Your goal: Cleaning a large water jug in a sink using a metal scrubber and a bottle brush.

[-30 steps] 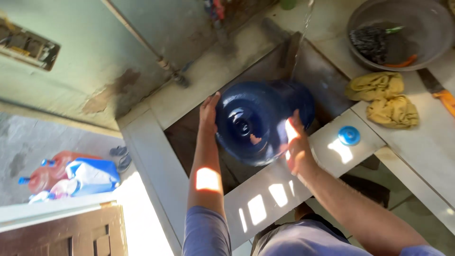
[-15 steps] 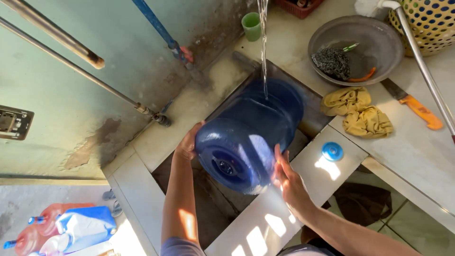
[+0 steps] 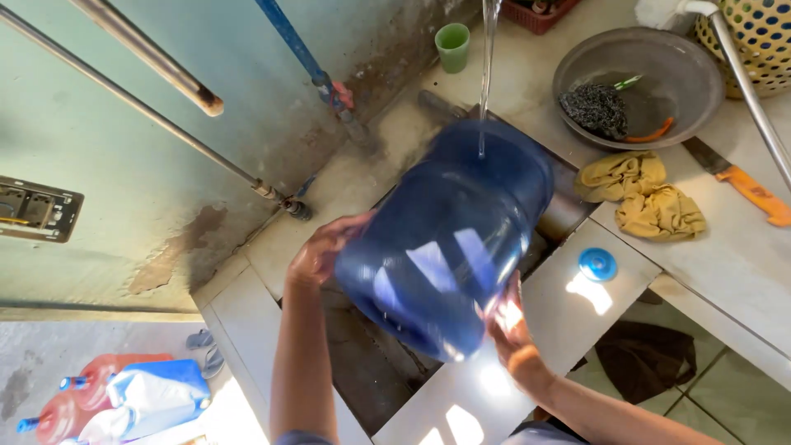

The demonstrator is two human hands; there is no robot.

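— We have the big blue water jug (image 3: 449,239) tilted over the sink opening at the bench's (image 3: 741,255) front edge, its near end toward us. A thin stream of water (image 3: 488,58) lands on its upper side. The jug hides most of the basin, and we can't make out its mouth.

— Our left hand (image 3: 325,247) presses flat on the jug's left side, fingers partly behind it. Our right hand (image 3: 511,330) cups the lower right, washed out by sun glare. Both hands are apart, clamped on the jug between them, forearms reaching up from the lower edge.

— Just right, on the bench's front strip, a blue cap (image 3: 597,264). Farther back lie yellow rags (image 3: 643,194), a knife with an orange handle (image 3: 737,181), cut off at the side, and a grey basin (image 3: 638,82).
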